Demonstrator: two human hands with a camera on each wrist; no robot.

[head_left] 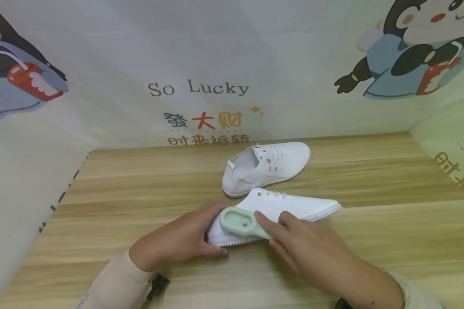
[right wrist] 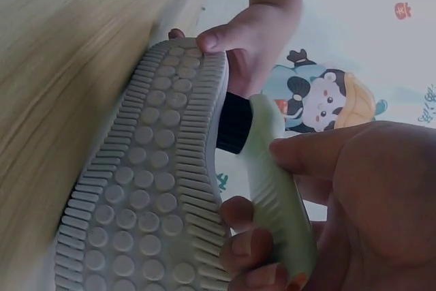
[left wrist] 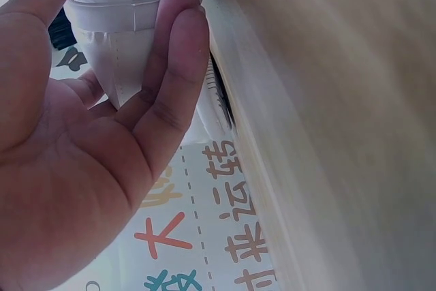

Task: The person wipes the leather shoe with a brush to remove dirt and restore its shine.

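Observation:
A white lace-up shoe (head_left: 301,207) is tipped on its side over the table, toe to the right. My left hand (head_left: 189,235) grips it round the heel, thumb by the sole edge; the left wrist view shows the heel (left wrist: 112,15) between the fingers. In my right hand (head_left: 305,244) is a pale green scrub brush (head_left: 236,221), held by its handle with the index finger along it. Its dark bristles (right wrist: 235,124) meet the shoe's side near the heel, just above the sole. The studded grey-white sole (right wrist: 146,175) faces the right wrist camera.
Right behind the held shoe, a second white shoe (head_left: 291,161) stands upright, toe to the right. The wood-grain table (head_left: 383,180) is bordered by a pale printed cloth (head_left: 294,86) with lettering and cartoon figures at the back and sides.

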